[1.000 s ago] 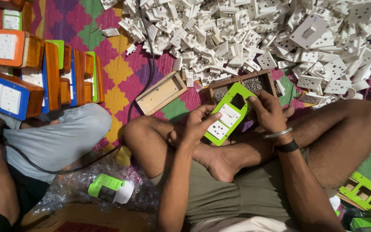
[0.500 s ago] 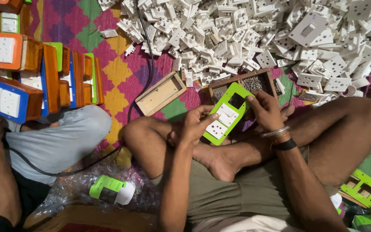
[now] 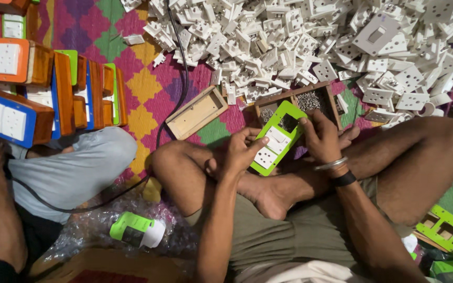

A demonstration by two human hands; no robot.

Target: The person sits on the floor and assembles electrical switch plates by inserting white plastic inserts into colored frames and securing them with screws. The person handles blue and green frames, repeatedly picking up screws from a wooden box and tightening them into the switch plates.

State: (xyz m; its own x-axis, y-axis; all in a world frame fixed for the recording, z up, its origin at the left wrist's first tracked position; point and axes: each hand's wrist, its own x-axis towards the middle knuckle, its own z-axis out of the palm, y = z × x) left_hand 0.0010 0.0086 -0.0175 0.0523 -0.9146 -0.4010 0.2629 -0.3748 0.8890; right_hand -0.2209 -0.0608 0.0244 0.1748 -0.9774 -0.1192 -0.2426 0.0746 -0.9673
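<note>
My left hand (image 3: 241, 152) and right hand (image 3: 318, 137) both grip the green rectangular plastic switch plate (image 3: 277, 137) between them; its long axis slants from my left hand up toward my right.

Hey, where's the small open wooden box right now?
In the head view, the open wooden box lies on the patterned mat, left of the green plate both hands hold, beside the black cable.

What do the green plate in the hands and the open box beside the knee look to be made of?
Green plate: likely moulded plastic, smooth with even colour and clean cut-outs. Open box: probably wood, pale, matt, with plain board walls.
</note>
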